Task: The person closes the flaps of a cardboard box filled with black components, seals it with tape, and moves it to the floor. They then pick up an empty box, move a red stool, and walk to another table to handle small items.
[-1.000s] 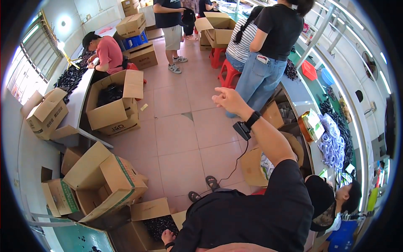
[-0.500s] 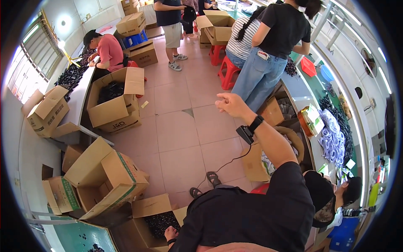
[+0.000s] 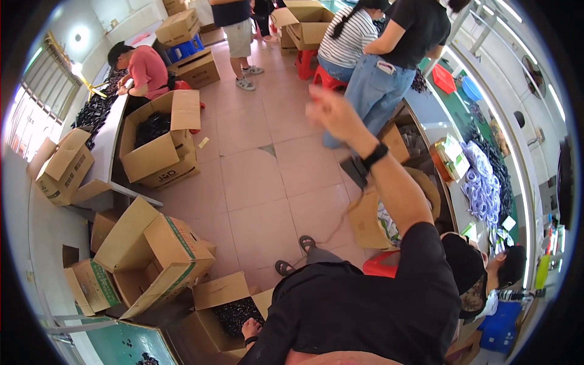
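Closest in, at seven o'clock, my left hand [image 3: 249,328] sits down in an open brown carton [image 3: 210,292], on its heap of small black parts [image 3: 234,313]. The fingers look bent onto the heap, but I cannot tell whether they pinch anything. My right hand [image 3: 333,114] is raised at twelve o'clock, above the tiled floor [image 3: 255,182]. It is blurred, so I cannot tell whether those fingers are spread or closed. A black wristband [image 3: 375,156] crosses that wrist, and a small black device [image 3: 354,172] hangs just below it on a thin lead.

I judge the step to be gathering parts from that carton. The next move calls for a sure pinch on one part in the heap.

At eight o'clock stands a tilted carton with a green stripe [image 3: 164,255]. At ten, a large carton [image 3: 159,155] holds dark goods and has dark print on its side. Far off are a blue crate [image 3: 185,48] at eleven, a red basket [image 3: 444,79] at one, and pale coiled bundles [image 3: 480,188] at three.
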### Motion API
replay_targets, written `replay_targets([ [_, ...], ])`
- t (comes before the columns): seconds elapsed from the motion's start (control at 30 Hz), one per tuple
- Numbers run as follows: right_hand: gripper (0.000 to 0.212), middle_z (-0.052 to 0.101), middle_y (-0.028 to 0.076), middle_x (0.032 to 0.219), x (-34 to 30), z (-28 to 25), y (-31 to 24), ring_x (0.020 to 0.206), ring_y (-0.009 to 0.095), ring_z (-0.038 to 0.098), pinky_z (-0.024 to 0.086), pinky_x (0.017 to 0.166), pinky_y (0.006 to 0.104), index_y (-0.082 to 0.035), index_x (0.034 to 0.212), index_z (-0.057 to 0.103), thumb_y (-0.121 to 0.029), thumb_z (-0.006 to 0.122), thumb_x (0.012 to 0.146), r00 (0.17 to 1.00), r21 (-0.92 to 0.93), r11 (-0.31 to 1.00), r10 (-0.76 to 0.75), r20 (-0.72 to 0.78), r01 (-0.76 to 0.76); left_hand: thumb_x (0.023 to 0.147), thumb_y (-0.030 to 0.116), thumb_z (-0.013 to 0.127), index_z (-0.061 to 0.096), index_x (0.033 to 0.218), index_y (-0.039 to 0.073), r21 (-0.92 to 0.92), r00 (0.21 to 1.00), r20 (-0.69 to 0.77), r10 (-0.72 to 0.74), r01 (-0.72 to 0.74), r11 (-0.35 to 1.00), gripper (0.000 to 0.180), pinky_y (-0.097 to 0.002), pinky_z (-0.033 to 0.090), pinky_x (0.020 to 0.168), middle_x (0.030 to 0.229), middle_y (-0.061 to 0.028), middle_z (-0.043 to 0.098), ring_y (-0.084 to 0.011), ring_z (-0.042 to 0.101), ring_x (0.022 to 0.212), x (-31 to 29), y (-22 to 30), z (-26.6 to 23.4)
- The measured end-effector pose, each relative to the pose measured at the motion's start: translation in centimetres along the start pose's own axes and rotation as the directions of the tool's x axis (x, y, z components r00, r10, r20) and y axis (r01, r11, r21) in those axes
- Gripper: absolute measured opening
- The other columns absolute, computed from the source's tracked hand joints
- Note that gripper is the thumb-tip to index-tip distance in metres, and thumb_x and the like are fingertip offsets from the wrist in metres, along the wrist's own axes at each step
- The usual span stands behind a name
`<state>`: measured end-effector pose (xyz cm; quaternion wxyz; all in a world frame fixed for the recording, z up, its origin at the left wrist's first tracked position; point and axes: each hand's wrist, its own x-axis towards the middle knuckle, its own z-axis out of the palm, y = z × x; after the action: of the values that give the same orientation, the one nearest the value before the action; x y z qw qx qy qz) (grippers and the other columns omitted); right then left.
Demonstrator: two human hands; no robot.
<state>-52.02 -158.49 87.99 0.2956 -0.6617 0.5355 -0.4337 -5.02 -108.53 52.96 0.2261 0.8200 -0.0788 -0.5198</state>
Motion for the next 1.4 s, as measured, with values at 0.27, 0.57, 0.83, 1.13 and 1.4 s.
replay_targets([
  [0.27,0.063,0.068,0.012,0.075,14.8,-1.4,4.3,0.074,0.021,0.069,0.052,0.066,0.031,0.005,0.132,0.049,-0.031,0.067,0.084,0.974,-0.466,0.874,-0.207,-0.097,0.139,0.091,0.019,0.052,0.051,0.068,0.01,-0.072,0.993,0.084,0.078,-0.072,0.995,0.024,-0.0281,0.037,0.045,0.06,0.0026,0.044,-0.012,0.043,0.051,1.9,5.7,4.1],
  [0.57,0.064,0.065,0.02,0.1,34.1,-6.7,10.0,0.093,0.032,0.062,0.049,0.082,0.0394,0.004,0.128,0.052,-0.039,0.065,0.082,0.972,-0.275,0.952,-0.183,-0.151,0.136,0.09,0.016,0.052,0.05,0.07,0.009,-0.093,0.989,-0.036,0.144,-0.147,0.985,0.021,-0.0287,0.033,0.041,0.057,0.0027,0.04,-0.0108,0.043,0.05,4.7,9.6,10.6],
  [0.83,0.062,0.068,0.011,0.073,36.5,-6.5,14.2,0.061,0.016,0.066,0.052,0.061,0.0296,0.007,0.129,0.052,-0.032,0.069,0.084,0.995,-0.223,0.969,-0.097,0.038,0.104,0.091,0.017,0.055,0.052,0.074,0.008,0.037,0.964,0.026,0.264,-0.265,0.964,0.019,-0.0286,0.037,0.042,0.06,0.0011,0.046,-0.011,0.045,0.051,0.3,19.7,17.2],
  [1.13,0.055,0.067,0.01,0.073,27.4,-3.1,16.4,0.062,0.015,0.065,0.05,0.058,0.0292,0.006,0.123,0.057,-0.032,0.069,0.085,0.991,-0.178,0.978,-0.095,0.093,0.111,0.09,0.016,0.056,0.055,0.073,0.006,-0.07,0.977,-0.038,0.209,-0.211,0.975,0.019,-0.0277,0.039,0.049,0.06,0.0004,0.048,-0.0112,0.046,0.055,4.9,15.6,16.3],
  [1.4,0.045,0.064,0.005,0.073,16.4,1.4,13.6,0.063,0.01,0.064,0.049,0.058,0.026,0.007,0.117,0.06,-0.026,0.069,0.087,0.975,-0.05,0.996,0.082,0.208,-0.073,0.089,0.014,0.056,0.052,0.068,0.003,-0.163,0.988,-0.002,0.155,-0.154,0.975,0.024,-0.03,0.039,0.051,0.062,-0.0013,0.05,-0.0129,0.046,0.056,8.7,8.3,11.0],
])
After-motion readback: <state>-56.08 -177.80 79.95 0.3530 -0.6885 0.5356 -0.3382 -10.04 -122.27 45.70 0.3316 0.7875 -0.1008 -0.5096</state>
